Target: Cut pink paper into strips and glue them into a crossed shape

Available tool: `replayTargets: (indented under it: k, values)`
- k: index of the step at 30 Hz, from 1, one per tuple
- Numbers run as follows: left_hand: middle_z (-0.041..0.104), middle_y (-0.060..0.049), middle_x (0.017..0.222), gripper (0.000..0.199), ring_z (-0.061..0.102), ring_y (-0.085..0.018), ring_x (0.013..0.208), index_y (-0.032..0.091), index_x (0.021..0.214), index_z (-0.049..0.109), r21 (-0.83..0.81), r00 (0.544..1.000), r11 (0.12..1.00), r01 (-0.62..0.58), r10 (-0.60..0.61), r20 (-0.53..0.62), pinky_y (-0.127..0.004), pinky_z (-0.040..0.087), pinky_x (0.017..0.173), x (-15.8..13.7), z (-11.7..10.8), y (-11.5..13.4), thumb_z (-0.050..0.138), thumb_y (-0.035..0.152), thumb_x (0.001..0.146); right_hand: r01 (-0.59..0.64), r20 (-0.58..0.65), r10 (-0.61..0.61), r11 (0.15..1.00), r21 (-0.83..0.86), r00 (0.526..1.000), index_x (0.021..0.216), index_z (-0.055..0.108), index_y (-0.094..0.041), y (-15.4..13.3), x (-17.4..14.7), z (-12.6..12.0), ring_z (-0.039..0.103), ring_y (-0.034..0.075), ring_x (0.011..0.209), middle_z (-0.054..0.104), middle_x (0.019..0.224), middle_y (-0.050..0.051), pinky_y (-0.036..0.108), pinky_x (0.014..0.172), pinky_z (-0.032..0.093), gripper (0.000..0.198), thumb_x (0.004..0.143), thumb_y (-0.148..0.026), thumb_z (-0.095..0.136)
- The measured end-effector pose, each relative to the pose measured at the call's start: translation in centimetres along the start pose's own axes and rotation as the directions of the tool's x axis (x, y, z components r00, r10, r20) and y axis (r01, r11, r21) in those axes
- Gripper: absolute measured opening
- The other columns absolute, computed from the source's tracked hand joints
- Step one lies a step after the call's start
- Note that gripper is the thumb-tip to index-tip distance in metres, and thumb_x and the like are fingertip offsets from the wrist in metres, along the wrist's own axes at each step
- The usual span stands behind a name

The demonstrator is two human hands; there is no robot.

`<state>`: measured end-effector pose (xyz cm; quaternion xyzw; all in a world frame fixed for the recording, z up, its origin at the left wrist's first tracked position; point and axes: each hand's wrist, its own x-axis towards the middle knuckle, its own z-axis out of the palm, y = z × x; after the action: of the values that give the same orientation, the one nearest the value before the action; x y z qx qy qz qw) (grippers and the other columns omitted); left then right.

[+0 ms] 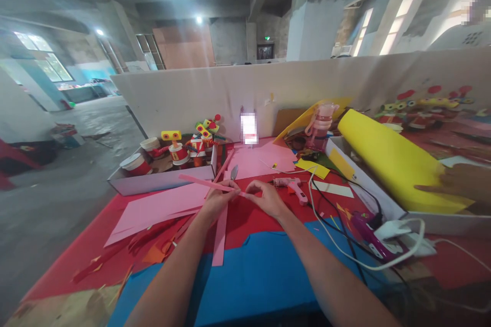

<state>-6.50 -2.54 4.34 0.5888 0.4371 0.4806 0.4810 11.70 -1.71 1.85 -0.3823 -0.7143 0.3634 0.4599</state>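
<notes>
A narrow pink paper strip (196,180) runs up and to the left from my fingers. My left hand (223,193) pinches it near one end. Close beside it, my right hand (264,197) pinches the strip's short end between thumb and forefinger. Beneath my left hand, another pink strip (219,237) lies across the red and blue table covering. Larger pink sheets (161,207) are to the left, and a pink sheet (264,156) lies beyond my hands. To the right of my right hand rests a pink glue gun (293,187).
A white box (164,184) at left holds paper-cup robot figures (178,153). At right, a co-worker's hand (456,186) touches a yellow sheet (391,163) over another box. White cables (316,209) and a power strip (402,235) lie nearby. A pink bottle (321,125) stands behind.
</notes>
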Motion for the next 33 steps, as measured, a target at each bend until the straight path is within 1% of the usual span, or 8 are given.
replayTargets:
  k: [6,8,11,16,20,24,29,33]
  values:
    - [0.056,0.000,0.061,0.019,0.048,-0.010,0.055,0.015,0.067,0.066,0.020,0.999,0.999,-0.032,0.032,-0.004,-0.023,0.036,0.054,0.0,-0.1,-0.2,0.077,0.031,0.068,-0.056,0.032,0.055,0.998,0.009,0.998,0.071,0.063,-0.019,0.3,-0.1,0.6,0.056,0.013,0.061,0.065,0.066,-0.001,0.025,0.059,0.041,0.025,0.078,-0.043,0.069]
    - [0.058,-0.001,0.063,0.021,0.050,-0.010,0.055,0.015,0.073,0.068,-0.034,1.000,0.999,-0.028,0.028,-0.011,-0.024,0.038,0.055,0.1,0.0,-0.5,0.078,0.032,0.067,-0.092,0.031,0.090,0.994,0.063,0.995,0.069,0.062,-0.019,0.5,-0.1,0.8,0.055,0.013,0.059,0.064,0.064,-0.001,0.025,0.057,0.040,0.027,0.076,-0.044,0.069]
    - [0.062,-0.002,0.066,0.029,0.054,-0.012,0.056,0.015,0.083,0.069,-0.110,1.000,0.994,0.000,0.001,0.007,-0.025,0.042,0.057,0.3,0.2,-1.0,0.080,0.035,0.066,-0.154,0.009,0.155,0.971,0.181,0.988,0.068,0.062,-0.018,0.9,0.0,1.1,0.057,0.014,0.060,0.067,0.065,0.001,0.025,0.058,0.042,0.028,0.074,-0.045,0.069]
    - [0.064,-0.004,0.063,0.023,0.053,-0.012,0.056,0.014,0.070,0.070,-0.057,0.997,0.998,0.010,-0.006,0.079,-0.024,0.041,0.057,0.3,0.5,-1.2,0.079,0.035,0.068,-0.183,-0.066,0.209,0.944,0.273,0.976,0.068,0.062,-0.018,1.4,0.0,1.7,0.062,0.017,0.064,0.071,0.069,0.004,0.028,0.063,0.047,0.024,0.071,-0.041,0.071]
    - [0.061,-0.002,0.058,0.023,0.050,-0.010,0.054,0.013,0.066,0.069,-0.044,0.997,0.999,0.025,-0.022,0.069,-0.023,0.038,0.056,0.2,0.4,-1.1,0.078,0.035,0.069,-0.198,-0.081,0.231,0.935,0.295,0.970,0.069,0.063,-0.018,1.3,-0.1,1.8,0.065,0.018,0.069,0.072,0.071,0.005,0.029,0.067,0.049,0.023,0.070,-0.039,0.071]
    - [0.063,-0.002,0.059,0.025,0.050,-0.009,0.054,0.013,0.067,0.069,-0.056,0.996,0.997,0.044,-0.040,0.083,-0.022,0.038,0.057,0.3,0.5,-1.2,0.078,0.036,0.069,-0.206,-0.091,0.243,0.931,0.301,0.966,0.068,0.061,-0.018,1.0,-0.2,1.8,0.066,0.018,0.069,0.071,0.070,0.004,0.029,0.066,0.049,0.023,0.070,-0.039,0.072]
    - [0.063,-0.002,0.058,0.028,0.049,-0.009,0.052,0.013,0.063,0.067,-0.074,0.996,0.996,0.053,-0.047,0.075,-0.023,0.038,0.055,0.3,0.7,-1.2,0.080,0.038,0.066,-0.234,-0.075,0.269,0.921,0.312,0.960,0.068,0.059,-0.019,0.9,-0.2,1.9,0.066,0.018,0.068,0.070,0.068,0.003,0.028,0.065,0.048,0.024,0.070,-0.039,0.072]
    - [0.061,-0.001,0.054,0.029,0.049,-0.009,0.050,0.014,0.060,0.066,-0.070,0.998,0.997,0.044,-0.041,0.050,-0.022,0.037,0.053,0.2,1.0,-1.0,0.080,0.038,0.064,-0.224,-0.068,0.261,0.913,0.340,0.963,0.067,0.058,-0.019,1.2,-0.2,2.0,0.066,0.017,0.067,0.069,0.066,0.003,0.028,0.066,0.049,0.026,0.069,-0.040,0.072]
